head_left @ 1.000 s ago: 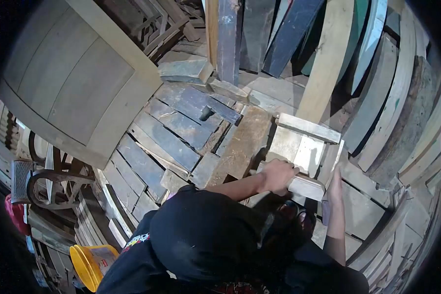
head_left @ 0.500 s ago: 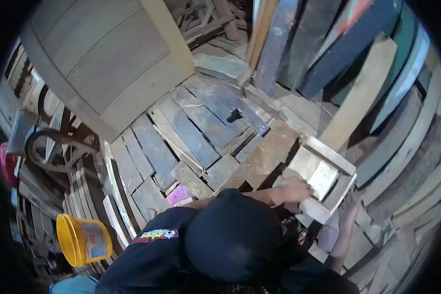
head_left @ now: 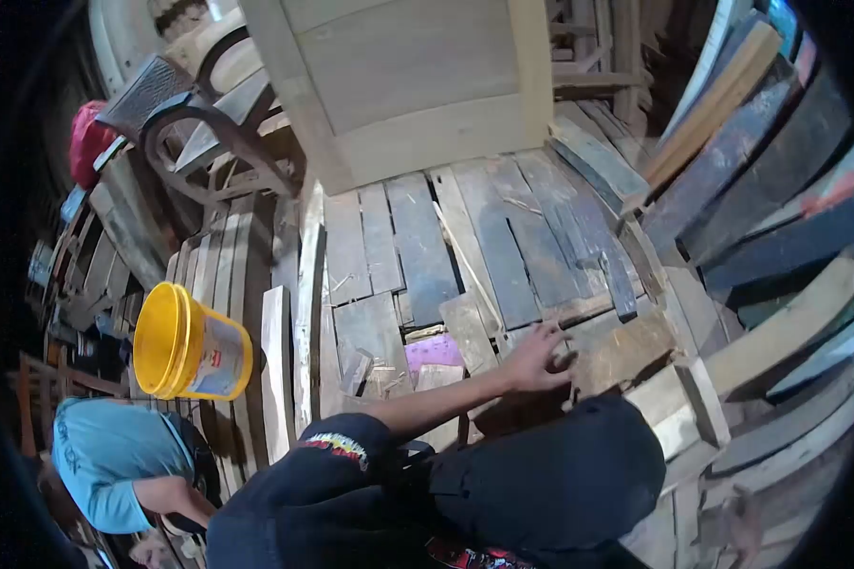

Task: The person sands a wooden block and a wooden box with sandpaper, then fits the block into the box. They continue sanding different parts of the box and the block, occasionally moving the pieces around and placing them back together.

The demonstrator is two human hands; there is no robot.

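My left hand (head_left: 538, 360) reaches out over the plank platform (head_left: 422, 251), fingers apart and slightly curled, with nothing visible in them. Close to its fingertips lies a flat brown board (head_left: 626, 353). To the right stands a pale wooden box-like frame (head_left: 700, 403), partly covered by a dark cap (head_left: 560, 474). My right hand (head_left: 742, 526) is at the lower right, smeared by motion, beside stacked timber. A pink piece (head_left: 434, 353) lies among the planks left of my left hand.
A panelled wooden door (head_left: 417, 76) stands upright at the back. Curved and straight boards (head_left: 778, 190) lean along the right. At left are a yellow bucket (head_left: 220, 356), a chair (head_left: 213, 142) and a person in a blue shirt (head_left: 119, 455).
My left hand has let go of the wooden frame and moved away from it over the planks. The view has swung right; my right hand is now lower and blurred.
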